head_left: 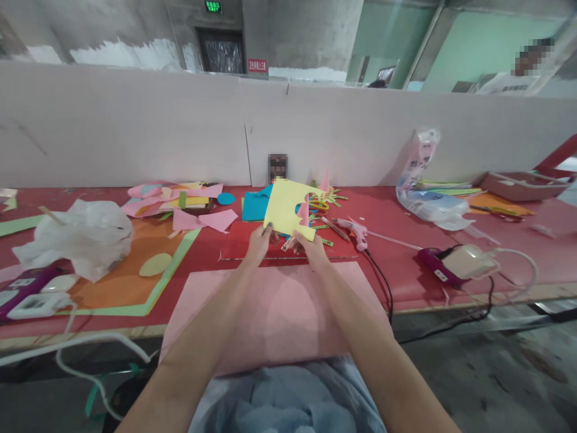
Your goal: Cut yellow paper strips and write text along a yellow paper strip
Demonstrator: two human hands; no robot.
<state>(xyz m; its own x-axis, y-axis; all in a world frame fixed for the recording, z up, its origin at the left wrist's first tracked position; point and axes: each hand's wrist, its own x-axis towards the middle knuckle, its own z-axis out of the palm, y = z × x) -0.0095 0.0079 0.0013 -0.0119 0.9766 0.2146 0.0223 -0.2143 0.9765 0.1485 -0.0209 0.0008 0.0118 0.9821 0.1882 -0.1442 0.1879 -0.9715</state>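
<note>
A yellow sheet [283, 207] with a curved piece cut out of its right side is held up between both hands. My left hand [261, 242] pinches its lower left corner, thumb on top. At the lower right edge, my right hand [310, 245] grips the same sheet. Beneath them lies a red sheet [238, 242], with blue paper [255, 206] behind it. A pink glue gun [359, 233] rests to the right, and a large pink sheet [279, 307] spreads under my forearms.
Pink scraps [205, 219] and a white plastic bag [85, 234] lie left. Purple power strips [439, 264] with cables sit on both sides. Clear packaging [419, 180], scissors [500, 211] and a box [518, 185] are right. A white partition [180, 126] stands behind; a person is beyond it.
</note>
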